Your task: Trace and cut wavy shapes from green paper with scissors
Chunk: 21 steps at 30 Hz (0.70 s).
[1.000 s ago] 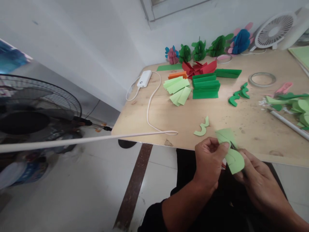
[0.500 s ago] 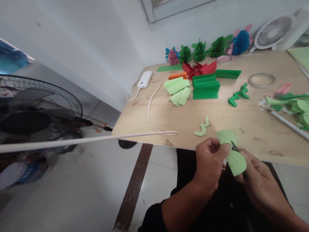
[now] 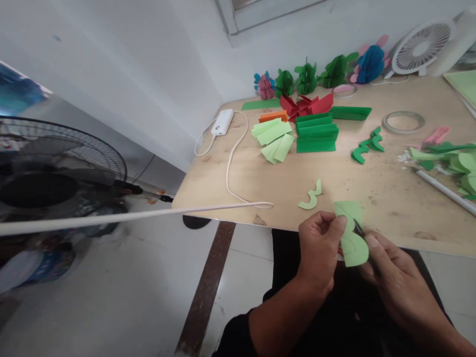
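Between thumb and fingers, my left hand [image 3: 320, 248] pinches a light green sheet of paper [image 3: 355, 248] with pencilled curves and a rounded lower edge. My right hand [image 3: 388, 267] is closed around a pair of dark scissors [image 3: 358, 228], whose blades meet the paper's right side. The scissors' handles are mostly hidden by my fingers. Just beyond my left hand, a wavy light green cut-out [image 3: 311, 197] lies on the table. Farther back lies a dark green wavy cut-out [image 3: 367, 146].
Folded green strips [image 3: 317, 133], light green strips [image 3: 277, 139] and red folded paper [image 3: 307, 106] lie on the wooden table [image 3: 208, 178]. A white cable crosses the left side from a power bank [image 3: 223, 122]. Paper scraps [image 3: 461, 166] and a pen [image 3: 444, 191] are at right.
The light green paper has turned slightly and shifted left in my left hand. The scissors and my right hand have moved a little left with it.
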Tool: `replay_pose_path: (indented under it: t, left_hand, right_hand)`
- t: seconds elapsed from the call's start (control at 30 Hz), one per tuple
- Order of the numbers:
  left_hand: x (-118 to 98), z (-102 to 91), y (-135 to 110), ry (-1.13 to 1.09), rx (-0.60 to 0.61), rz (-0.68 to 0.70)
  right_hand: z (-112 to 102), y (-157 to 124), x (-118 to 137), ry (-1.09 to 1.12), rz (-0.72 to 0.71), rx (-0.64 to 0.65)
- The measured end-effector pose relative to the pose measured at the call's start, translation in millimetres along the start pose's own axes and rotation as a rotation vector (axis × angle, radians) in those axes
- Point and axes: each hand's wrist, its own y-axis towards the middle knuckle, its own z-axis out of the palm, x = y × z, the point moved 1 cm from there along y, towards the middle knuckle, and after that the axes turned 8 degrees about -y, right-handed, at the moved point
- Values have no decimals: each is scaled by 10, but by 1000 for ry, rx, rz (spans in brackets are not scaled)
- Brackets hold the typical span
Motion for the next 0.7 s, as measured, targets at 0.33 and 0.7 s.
replay_pose_path:
  t: [0.33,0.7]
  left_hand:
    - [8,-2,12,57,1,-8]
    - [3,-22,15,33,20,4]
  right_hand:
    - [-7,18,51,-53,-52,-31]
    - [-5,12,-23,-54,-26,15]
